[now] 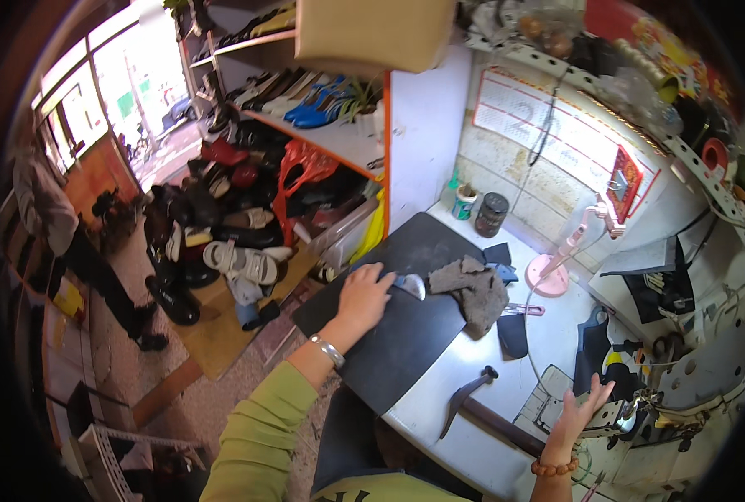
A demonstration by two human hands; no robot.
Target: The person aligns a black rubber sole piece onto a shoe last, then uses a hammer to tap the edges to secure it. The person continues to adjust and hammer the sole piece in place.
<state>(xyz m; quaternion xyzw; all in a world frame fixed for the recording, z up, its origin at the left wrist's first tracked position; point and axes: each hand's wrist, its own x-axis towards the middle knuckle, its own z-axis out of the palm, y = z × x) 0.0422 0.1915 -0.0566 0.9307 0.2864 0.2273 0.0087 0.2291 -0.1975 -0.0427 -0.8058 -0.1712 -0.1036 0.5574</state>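
My left hand [362, 299] rests on the black mat [414, 351], palm down. Its fingers curl around the end of a small knife [412, 285] with a curved silver blade and a bluish handle; the fingers partly hide the grip. Just beyond the blade lies a crumpled grey-brown cloth [471, 291], and dark scraps surround it. My right hand [575, 416] is raised near the sewing machine [611, 417], fingers spread and nothing in them. A hammer [469, 400] lies on the white tabletop between my hands.
A pink lamp [548, 274], a dark jar [491, 213] and a green-white tub [464, 202] stand along the wall. Piled shoes [214, 201] cover the floor to the left, below a shoe shelf [339, 144]. Another person [67, 234] stands at far left.
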